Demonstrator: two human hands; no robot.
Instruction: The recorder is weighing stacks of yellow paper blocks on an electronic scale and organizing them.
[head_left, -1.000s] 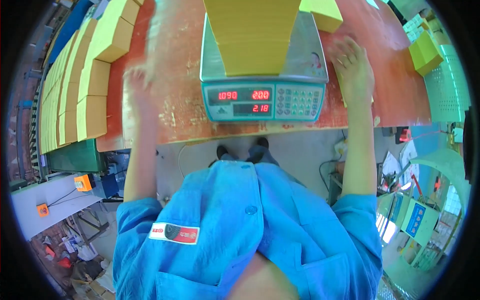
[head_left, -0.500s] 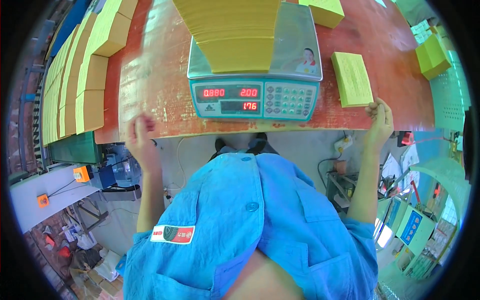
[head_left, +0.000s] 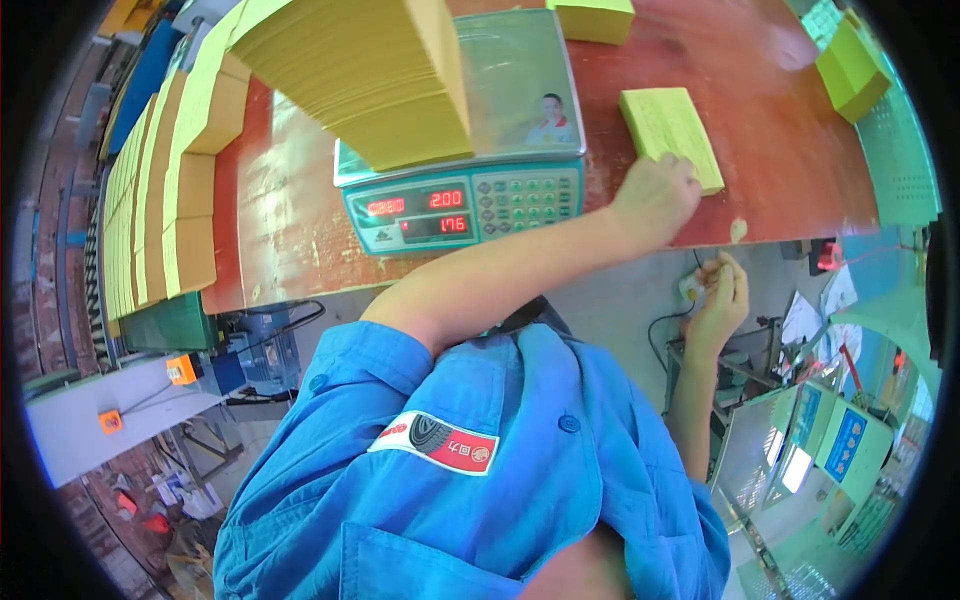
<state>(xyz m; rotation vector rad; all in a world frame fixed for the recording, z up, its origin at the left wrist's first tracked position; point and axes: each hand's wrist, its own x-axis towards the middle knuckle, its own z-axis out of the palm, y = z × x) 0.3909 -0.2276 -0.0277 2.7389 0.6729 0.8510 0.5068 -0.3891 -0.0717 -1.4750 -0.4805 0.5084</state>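
Observation:
My left hand (head_left: 655, 200) reaches across my body to the near edge of a short stack of yellow paper (head_left: 670, 125) on the red table. Its fingers are curled at the stack's near-left corner, and the fingertips are hidden. Just below the table's edge, to the right, my right hand (head_left: 718, 305) has its fingers bent toward the thumb; whatever it may hold does not show. A digital scale (head_left: 530, 205) with a teal body, lit red figures and a keypad stands left of the short stack. On its pan rises a tall stack of yellow paper (head_left: 390, 110).
Rows of yellow paper stacks (head_left: 190, 195) line the table's left side. Another stack (head_left: 590, 20) lies behind the scale, and one more (head_left: 852, 75) stands at the far right. The red table (head_left: 770, 170) ends at a near edge in front of me.
My left hand has swung from the table's left front across to the short stack. The right hand has drawn back from that stack, below the edge. The whole view has shifted and tilted.

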